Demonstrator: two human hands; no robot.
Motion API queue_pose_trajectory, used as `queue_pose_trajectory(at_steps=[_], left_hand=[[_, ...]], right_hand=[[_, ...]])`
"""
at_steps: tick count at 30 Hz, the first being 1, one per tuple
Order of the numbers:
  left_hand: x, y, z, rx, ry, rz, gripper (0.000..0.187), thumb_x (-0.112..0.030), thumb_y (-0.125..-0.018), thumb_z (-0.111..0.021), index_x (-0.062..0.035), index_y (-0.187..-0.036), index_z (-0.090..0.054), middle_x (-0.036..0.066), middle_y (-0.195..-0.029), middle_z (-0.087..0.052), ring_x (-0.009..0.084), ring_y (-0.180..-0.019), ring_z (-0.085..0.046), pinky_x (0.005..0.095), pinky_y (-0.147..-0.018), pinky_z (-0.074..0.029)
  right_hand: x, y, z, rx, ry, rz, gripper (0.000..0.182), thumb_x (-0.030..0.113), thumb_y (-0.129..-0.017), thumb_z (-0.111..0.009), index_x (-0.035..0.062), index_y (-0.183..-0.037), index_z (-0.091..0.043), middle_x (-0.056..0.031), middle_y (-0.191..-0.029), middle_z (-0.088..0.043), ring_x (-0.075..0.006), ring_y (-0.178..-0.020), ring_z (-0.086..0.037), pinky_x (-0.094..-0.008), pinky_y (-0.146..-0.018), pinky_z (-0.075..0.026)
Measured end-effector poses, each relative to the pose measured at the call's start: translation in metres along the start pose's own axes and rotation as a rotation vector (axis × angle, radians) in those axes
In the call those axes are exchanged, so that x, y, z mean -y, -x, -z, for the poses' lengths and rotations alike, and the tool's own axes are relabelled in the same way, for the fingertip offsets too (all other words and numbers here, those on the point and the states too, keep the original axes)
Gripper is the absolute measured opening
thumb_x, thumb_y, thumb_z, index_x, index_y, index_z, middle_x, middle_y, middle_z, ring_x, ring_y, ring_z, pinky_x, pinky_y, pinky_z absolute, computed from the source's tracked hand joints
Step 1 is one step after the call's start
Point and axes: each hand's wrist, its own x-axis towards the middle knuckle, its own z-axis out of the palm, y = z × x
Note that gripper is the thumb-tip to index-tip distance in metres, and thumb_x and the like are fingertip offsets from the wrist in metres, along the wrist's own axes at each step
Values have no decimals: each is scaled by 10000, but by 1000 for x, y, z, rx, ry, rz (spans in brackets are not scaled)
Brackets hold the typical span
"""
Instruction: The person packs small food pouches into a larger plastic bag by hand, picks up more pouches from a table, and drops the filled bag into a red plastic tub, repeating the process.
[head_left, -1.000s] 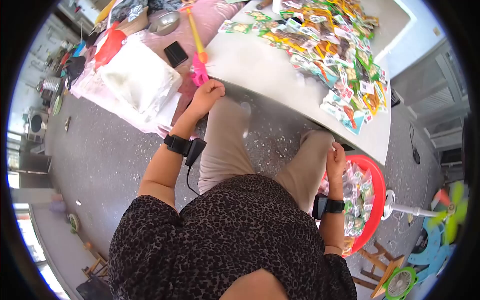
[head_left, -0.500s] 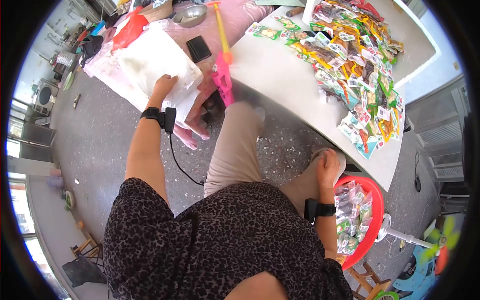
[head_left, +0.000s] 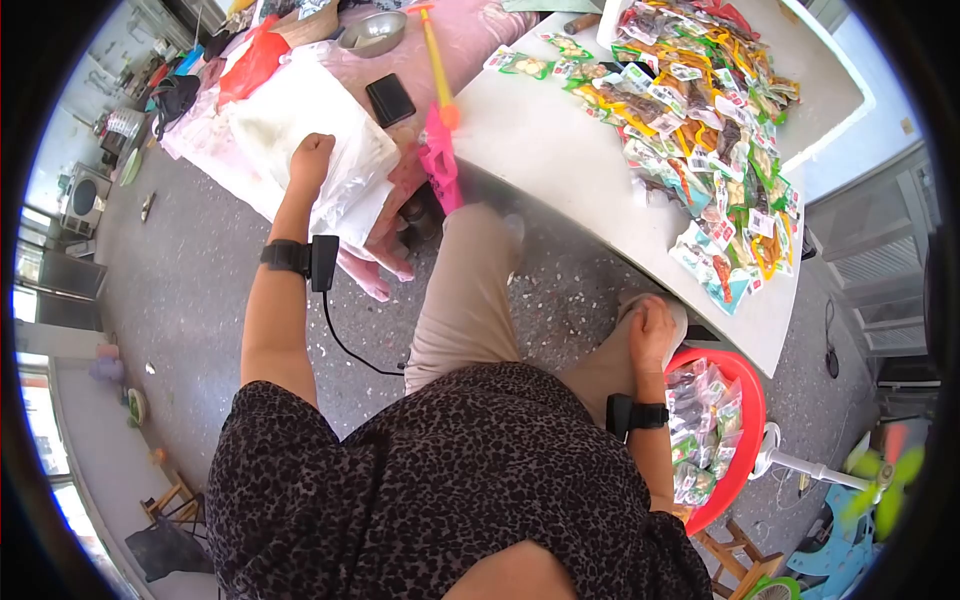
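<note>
Over a white plastic sheet (head_left: 345,150) on the pink-covered surface, my left hand (head_left: 312,158) is closed, with its fingers curled; whether they pinch anything is too small to tell. My right hand (head_left: 652,332) rests on my right knee, its fingers lying over the trousers, holding nothing. To the right of the sheet lie a black phone (head_left: 391,100) and a yellow stick (head_left: 437,65) above a pink plastic piece (head_left: 439,165). Many small food packets (head_left: 700,130) are heaped on the white table (head_left: 560,150), spilling from a white box (head_left: 840,90).
A red basin (head_left: 752,440) with packets stands by my right forearm, beside the table's near corner. A metal bowl (head_left: 373,34) and a red bag (head_left: 255,62) lie at the back left. At the lower right is a fan (head_left: 884,478).
My left hand has moved slightly left and up over the white sheet, and its fingers look more curled. My right hand stays on the knee. The view has shifted slightly.
</note>
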Motion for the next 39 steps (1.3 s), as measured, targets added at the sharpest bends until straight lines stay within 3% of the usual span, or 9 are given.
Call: queue_pose_trajectory(at_steps=[4, 8, 10, 13, 19, 24, 27, 30, 39], left_hand=[[-47, 35, -10, 191, 425, -27, 156, -162, -768, -491, -15, -771, -542, -10, -661, -505, 66, -609, -446, 202, -572, -377], [-90, 84, -45, 149, 198, -255, 150, -146, -759, -479, -7, -754, -534, 43, -663, -530, 118, -604, -478, 237, -587, -392], [-110, 111, -66, 143, 89, -376, 141, -117, -737, -466, 13, -729, -521, 131, -678, -532, 230, -616, -507, 297, -602, -398], [-128, 149, -93, 238, 113, -528, 145, -118, -730, -462, 11, -676, -498, 160, -651, -499, 298, -650, -491, 340, -593, -386], [-119, 189, -134, 345, 114, -583, 132, -91, -738, -471, 18, -665, -484, 136, -608, -477, 219, -566, -469, 301, -525, -367], [-112, 195, -140, 451, 57, -492, 143, -146, -728, -476, -5, -722, -495, 154, -713, -505, 298, -697, -487, 359, -607, -391], [-116, 204, -137, 349, 69, -453, 163, -171, -713, -521, -13, -750, -499, 128, -690, -496, 262, -673, -484, 343, -586, -391], [-111, 213, -140, 469, 201, -661, 186, -127, -687, -584, -8, -788, -482, 81, -652, -449, 172, -568, -441, 275, -543, -385], [-109, 228, -147, 704, 75, -583, 175, -145, -696, -570, -3, -750, -483, 93, -657, -461, 177, -580, -457, 275, -537, -383]], right_hand=[[0, -2, -3, -46, -119, 19, 129, 67, -671, -527, 32, -795, -525, -117, -864, -543, -262, -788, -519, -339, -690, -399], [26, -15, -1, 131, -636, -371, 128, 77, -721, -541, 10, -828, -520, -86, -813, -539, -153, -712, -521, -246, -633, -413], [47, -31, 1, 110, -792, -211, 142, 86, -740, -548, 9, -857, -523, -60, -791, -530, -91, -689, -493, -195, -624, -400], [90, -52, 12, 276, -973, -281, 155, 111, -751, -541, 16, -872, -527, -40, -816, -536, -95, -735, -499, -217, -661, -405], [141, -62, 7, 532, -1335, -351, 194, 184, -769, -523, 26, -880, -533, -30, -843, -535, -78, -754, -491, -219, -632, -403], [139, -59, -8, 553, -1289, -464, 147, 159, -774, -482, 26, -817, -525, -17, -742, -521, -76, -671, -482, -210, -584, -397], [135, -55, -10, 510, -1369, -562, 135, 153, -774, -474, 29, -793, -523, -20, -718, -515, -81, -636, -476, -211, -564, -397], [130, -53, -11, 506, -1400, -588, 131, 153, -772, -480, 27, -773, -516, -29, -717, -513, -89, -624, -477, -212, -557, -399], [123, -44, -24, 467, -1407, -616, 167, 190, -780, -495, 23, -773, -499, -43, -719, -518, -101, -625, -483, -221, -561, -401]])
